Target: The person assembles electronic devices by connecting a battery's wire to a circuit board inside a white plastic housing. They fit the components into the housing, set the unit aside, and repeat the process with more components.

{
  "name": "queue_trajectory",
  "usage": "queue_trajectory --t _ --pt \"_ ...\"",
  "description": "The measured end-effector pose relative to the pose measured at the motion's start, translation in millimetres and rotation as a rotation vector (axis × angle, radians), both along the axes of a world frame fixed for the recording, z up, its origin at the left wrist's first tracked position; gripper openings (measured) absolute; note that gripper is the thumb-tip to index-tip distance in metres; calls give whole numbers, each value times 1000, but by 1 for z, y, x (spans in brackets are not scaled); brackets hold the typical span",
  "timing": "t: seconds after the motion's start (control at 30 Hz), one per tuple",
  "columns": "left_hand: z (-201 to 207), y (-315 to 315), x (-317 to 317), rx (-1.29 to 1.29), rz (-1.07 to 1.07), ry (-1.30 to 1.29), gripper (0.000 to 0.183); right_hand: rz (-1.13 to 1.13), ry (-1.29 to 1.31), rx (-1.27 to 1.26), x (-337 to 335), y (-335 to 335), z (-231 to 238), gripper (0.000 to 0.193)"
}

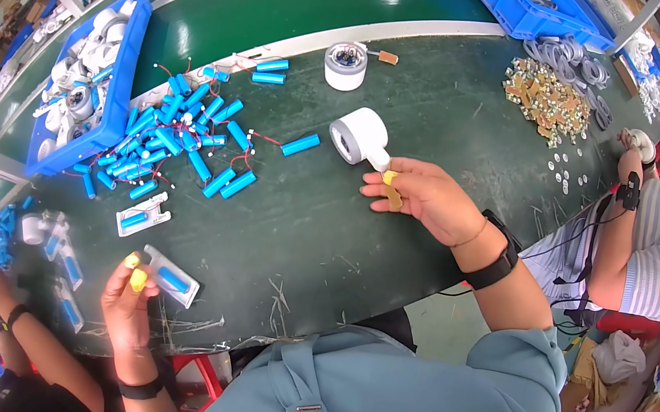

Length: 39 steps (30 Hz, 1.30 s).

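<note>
My right hand (428, 199) is closed, its fingertips pinching a small brown circuit board (392, 197) at the neck end of a white round housing (365, 134). The housing has a grey ring on its face and is tilted toward the left. Yellow covers sit on some fingertips of both hands. My left hand (128, 307) is low on the left with its fingers drawn together; what they hold, if anything, is hidden. Right beside those fingertips is a white handle casing (191, 294) with a blue battery (174, 279) in it.
Wired blue batteries (175, 135) lie heaped by a blue bin (131, 56) of white parts. Beyond my right hand stands another housing (344, 76). Small boards (547, 103) and grey rings (564, 57) are piled far right. Co-workers' arms (626, 205) show at both sides.
</note>
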<state>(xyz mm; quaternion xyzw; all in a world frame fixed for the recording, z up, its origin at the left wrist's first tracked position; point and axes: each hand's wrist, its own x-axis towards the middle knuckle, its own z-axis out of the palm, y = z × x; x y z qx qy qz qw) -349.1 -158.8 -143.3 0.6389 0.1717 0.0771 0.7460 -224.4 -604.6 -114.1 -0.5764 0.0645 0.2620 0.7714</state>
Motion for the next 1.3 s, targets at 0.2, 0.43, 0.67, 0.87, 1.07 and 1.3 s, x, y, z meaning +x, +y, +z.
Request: queue_trajectory --t 0.2,0.43,0.67,0.87,1.07,1.3 --pt "-3 -19 0 63 -19 72 19 65 214 238 -29 6 8 37" --pt "9 -67 5 118 -183 76 17 28 238 408 -55 23 4 43" --pt "16 -91 6 132 -306 27 12 8 237 245 -76 46 5 37" --pt "20 -117 9 700 -477 -183 23 153 281 185 -92 75 -1 25" --pt "18 -147 18 926 -551 -563 26 233 260 180 -94 79 0 19" --pt "15 -157 15 1058 -588 -733 30 285 248 124 -94 80 1 15"
